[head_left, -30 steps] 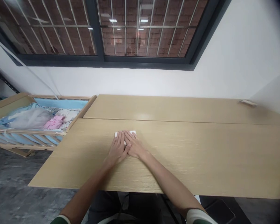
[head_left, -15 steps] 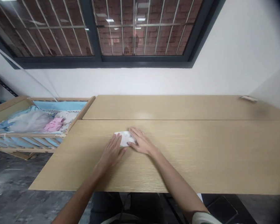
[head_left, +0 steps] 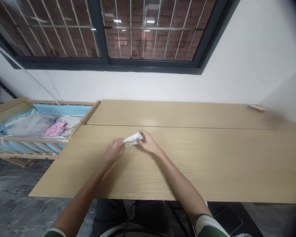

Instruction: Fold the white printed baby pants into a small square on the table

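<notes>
A small white folded piece with a faint print is held just above the table between my two hands. It looks soft, like cloth or paper, but I cannot tell which. Fingers of my left hand are closed on its left end. At its right end, the thumb and curled fingers of my right hand pinch it. Its upper part bulges in a roll, while a thinner layer shows beneath.
The pale wooden table stretches far to the right, with a seam along its back. A wooden cot with blue lining, bedding and a pink cloth stands at left. A small flat object lies at the back right, below the barred window.
Both hands were lying flat on the white piece. Now their fingers are closed on its ends, and it is raised and bent into a narrower shape.
</notes>
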